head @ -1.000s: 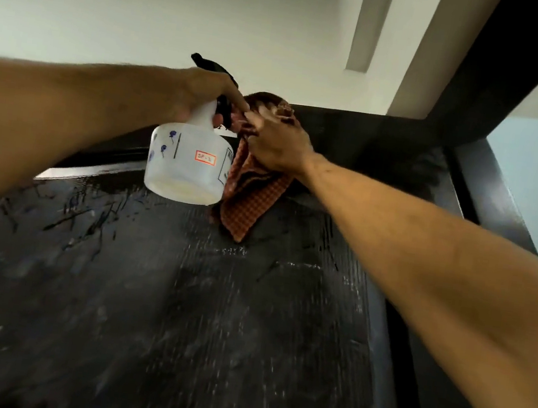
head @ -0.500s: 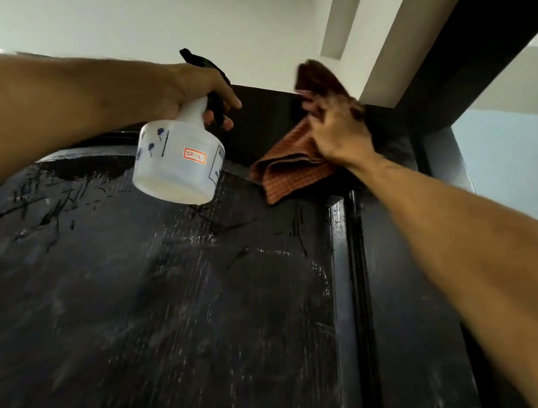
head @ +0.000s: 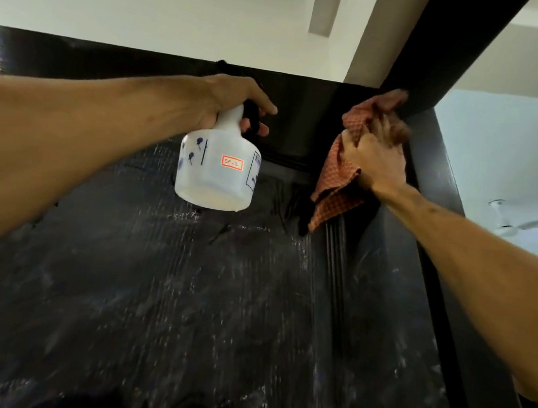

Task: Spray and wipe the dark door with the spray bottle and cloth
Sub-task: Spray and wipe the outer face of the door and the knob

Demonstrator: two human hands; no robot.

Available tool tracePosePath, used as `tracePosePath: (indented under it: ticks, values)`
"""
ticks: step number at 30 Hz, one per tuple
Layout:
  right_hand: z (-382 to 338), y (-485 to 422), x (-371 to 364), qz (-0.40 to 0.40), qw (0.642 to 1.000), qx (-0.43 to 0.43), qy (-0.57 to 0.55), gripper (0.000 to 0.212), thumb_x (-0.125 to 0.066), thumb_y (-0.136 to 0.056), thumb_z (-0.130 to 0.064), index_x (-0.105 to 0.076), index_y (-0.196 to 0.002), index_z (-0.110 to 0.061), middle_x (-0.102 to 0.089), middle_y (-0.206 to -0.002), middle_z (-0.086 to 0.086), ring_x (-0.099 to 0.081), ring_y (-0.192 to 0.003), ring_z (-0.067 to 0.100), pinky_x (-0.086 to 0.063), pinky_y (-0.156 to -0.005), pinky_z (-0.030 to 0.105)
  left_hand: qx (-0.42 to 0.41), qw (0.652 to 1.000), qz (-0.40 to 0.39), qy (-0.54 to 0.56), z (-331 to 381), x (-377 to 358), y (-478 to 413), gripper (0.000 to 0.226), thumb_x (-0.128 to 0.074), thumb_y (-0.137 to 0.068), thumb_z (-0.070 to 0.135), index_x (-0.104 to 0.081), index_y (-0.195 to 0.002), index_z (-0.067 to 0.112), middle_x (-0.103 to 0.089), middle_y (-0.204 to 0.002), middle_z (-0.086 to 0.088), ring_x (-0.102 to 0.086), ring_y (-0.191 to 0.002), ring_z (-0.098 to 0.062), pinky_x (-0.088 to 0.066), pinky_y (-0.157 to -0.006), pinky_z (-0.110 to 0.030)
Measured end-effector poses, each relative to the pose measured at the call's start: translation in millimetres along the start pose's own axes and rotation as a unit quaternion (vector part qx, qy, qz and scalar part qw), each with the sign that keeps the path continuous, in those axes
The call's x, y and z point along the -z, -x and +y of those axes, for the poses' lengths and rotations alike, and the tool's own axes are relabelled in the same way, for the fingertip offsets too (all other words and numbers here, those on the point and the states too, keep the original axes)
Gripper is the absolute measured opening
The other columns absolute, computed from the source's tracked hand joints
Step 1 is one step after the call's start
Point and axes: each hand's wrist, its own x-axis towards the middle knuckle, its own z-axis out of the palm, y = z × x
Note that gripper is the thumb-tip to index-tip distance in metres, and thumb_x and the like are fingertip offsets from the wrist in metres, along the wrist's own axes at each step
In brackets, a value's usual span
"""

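While outstretched, left hand [head: 235,98] round spray bottle [head: 216,176], right hand [head: 381,162] round cloth [head: 333,197].

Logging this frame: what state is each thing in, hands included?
Bottle: upright, held in the air in front of the door, gripped at the neck.
Cloth: bunched, pressed near the door's top right corner, lower end hanging loose.
Door: streaked and speckled with spray, not wiped dry.
Left hand: grips the bottle, fingers at the trigger.
Right hand: holds the cloth against the door.
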Motion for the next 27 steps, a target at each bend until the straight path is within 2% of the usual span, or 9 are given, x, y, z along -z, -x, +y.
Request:
tracePosePath:
  ticks: [2, 4, 7, 9, 11, 13, 18, 23, 27]
  values:
    - [-9.6, 25.6, -5.3, -0.006, 0.994, 0.113, 0.005, 0.058, -0.025, -0.104, -0.052, -0.043, -0.151, -0.023, -0.033, -0.162, 0.005, -0.028, -0.150, 0.028, -0.026, -0.122, 0.047, -0.008, 1.000, 0.003, 0.004, -0.1, 4.4, 2.6, 0.015, -0.074, -0.092, 0.017, -0.060, -0.086, 0.013, -0.070, -0.092, -0.012, -0.049, -0.031, -0.007, -0.040, -0.034, -0.015]
    - [6.8, 30.7, -8.0, 0.014, 0.987, 0.157, 0.002, 0.053, -0.026, -0.104, -0.049, -0.036, -0.155, -0.035, -0.022, -0.167, -0.008, -0.016, -0.155, 0.016, -0.016, -0.127, 0.045, 0.000, 1.000, 0.002, -0.001, -3.0, 13.2, 5.6, 0.015, -0.075, -0.091, 0.019, -0.062, -0.089, 0.013, -0.073, -0.095, -0.012, -0.047, -0.032, -0.006, -0.041, -0.034, -0.016]
    - [22.4, 23.7, -1.7, 0.046, 0.999, -0.012, -0.009, 0.059, -0.025, -0.103, -0.052, -0.024, -0.160, -0.037, -0.016, -0.170, 0.000, -0.012, -0.156, 0.021, -0.015, -0.126, 0.051, 0.018, 1.000, 0.008, -0.008, -9.6, 32.2, 11.8, 0.015, -0.076, -0.089, 0.023, -0.064, -0.093, 0.015, -0.076, -0.095, -0.011, -0.044, -0.035, -0.005, -0.042, -0.036, -0.016]
    - [-6.3, 35.0, -7.3, 0.021, 0.998, -0.051, -0.008, 0.058, -0.033, -0.106, -0.046, -0.025, -0.161, -0.028, -0.020, -0.167, 0.010, -0.017, -0.154, 0.031, -0.017, -0.125, 0.052, 0.021, 1.000, 0.013, -0.001, -13.7, 52.0, 18.8, 0.014, -0.076, -0.089, 0.023, -0.064, -0.092, 0.015, -0.076, -0.092, -0.010, -0.044, -0.035, -0.004, -0.042, -0.037, -0.015]
    - [-46.5, 51.7, -14.7, 0.001, 0.999, 0.033, 0.003, 0.058, -0.031, -0.105, -0.049, -0.034, -0.157, -0.024, -0.031, -0.161, 0.013, -0.027, -0.149, 0.035, -0.023, -0.122, 0.051, 0.024, 1.000, 0.020, 0.001, -18.4, 74.2, 22.7, 0.015, -0.076, -0.089, 0.023, -0.064, -0.091, 0.015, -0.075, -0.091, -0.009, -0.044, -0.035, -0.004, -0.042, -0.036, -0.015]
    - [-70.1, 56.0, -26.6, -0.008, 0.991, 0.134, 0.017, 0.062, -0.025, -0.102, -0.052, -0.033, -0.158, -0.027, -0.026, -0.166, 0.007, -0.019, -0.154, 0.029, -0.015, -0.125, 0.048, 0.025, 0.999, 0.023, -0.001, -24.9, 101.2, 28.7, 0.016, -0.076, -0.089, 0.023, -0.063, -0.090, 0.014, -0.075, -0.091, -0.010, -0.044, -0.033, -0.005, -0.041, -0.036, -0.016]
    - [-129.1, 37.0, -36.1, 0.045, 0.996, -0.079, -0.025, 0.058, -0.034, -0.108, -0.043, -0.020, -0.162, -0.026, -0.011, -0.170, 0.009, -0.007, -0.157, 0.029, -0.009, -0.127, 0.051, 0.028, 0.999, 0.044, -0.011, -43.4, 176.7, 49.2, 0.014, -0.076, -0.089, 0.022, -0.066, -0.093, 0.014, -0.075, -0.092, -0.011, -0.044, -0.036, -0.006, -0.042, -0.037, -0.016]
    - [-250.9, 52.5, -66.9, -0.040, 0.978, 0.204, -0.018, 0.055, -0.042, -0.105, -0.037, -0.035, -0.158, -0.022, -0.021, -0.169, 0.006, -0.019, -0.154, 0.031, -0.023, -0.124, 0.048, 0.038, 0.997, 0.061, -0.032, -55.7, 246.1, 64.6, 0.015, -0.074, -0.092, 0.024, -0.062, -0.093, 0.015, -0.074, -0.089, -0.010, -0.042, -0.033, -0.006, -0.040, -0.035, -0.016]
    - [-281.1, 42.2, -74.5, -0.007, 0.999, 0.036, -0.030, 0.059, -0.032, -0.108, -0.041, -0.020, -0.163, -0.022, -0.011, -0.171, 0.006, -0.008, -0.157, 0.025, -0.013, -0.127, 0.049, 0.053, 0.995, 0.077, -0.036, -77.0, 294.3, 81.6, 0.016, -0.075, -0.091, 0.023, -0.062, -0.094, 0.015, -0.074, -0.090, -0.011, -0.043, -0.033, -0.006, -0.041, -0.035, -0.016]
